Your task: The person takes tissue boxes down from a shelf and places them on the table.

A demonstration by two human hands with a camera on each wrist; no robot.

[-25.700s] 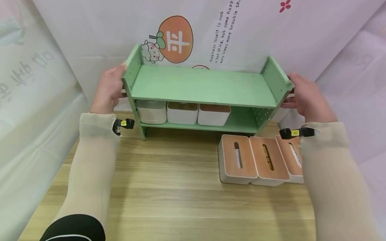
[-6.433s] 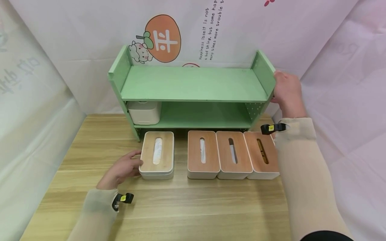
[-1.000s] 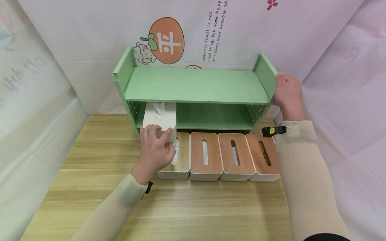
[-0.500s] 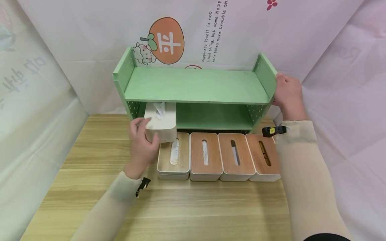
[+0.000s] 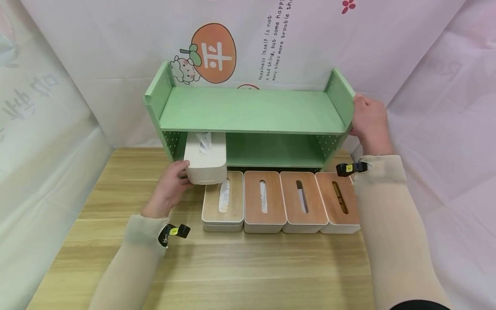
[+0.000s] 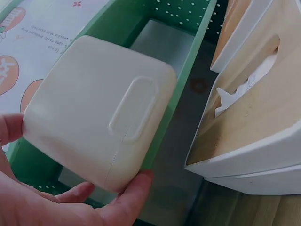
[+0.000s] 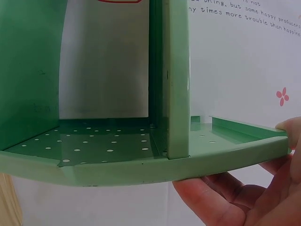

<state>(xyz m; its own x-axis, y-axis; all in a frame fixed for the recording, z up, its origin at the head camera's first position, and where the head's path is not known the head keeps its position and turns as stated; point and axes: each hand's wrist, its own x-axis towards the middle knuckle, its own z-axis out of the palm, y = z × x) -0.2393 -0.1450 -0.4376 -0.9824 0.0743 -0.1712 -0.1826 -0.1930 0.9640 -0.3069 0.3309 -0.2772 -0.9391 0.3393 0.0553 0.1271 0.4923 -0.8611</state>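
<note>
A white tissue box (image 5: 205, 157) with tissue in its top slot juts out from the left end of the green shelf's (image 5: 252, 110) lower level. My left hand (image 5: 166, 189) holds this box at its left side, with digits at its upper and lower edges; the left wrist view shows the box's smooth front face (image 6: 89, 99) and my fingertips along its edges. My right hand (image 5: 370, 122) grips the shelf's right side panel (image 5: 342, 97). In the right wrist view, fingers (image 7: 207, 197) lie along the panel's outer side.
In front of the shelf, a tissue box with a pale wooden lid (image 5: 211, 204) stands in a row with several boxes with redder wooden lids (image 5: 252, 202). They stand on a wood-grain table (image 5: 232, 267). Printed white cloth (image 5: 302, 51) hangs behind and at both sides.
My left hand has shifted from the white tissue box's front to its left side. Earlier, the pale-lidded box joined the front row, and the white box slid outward. My right hand stays put.
</note>
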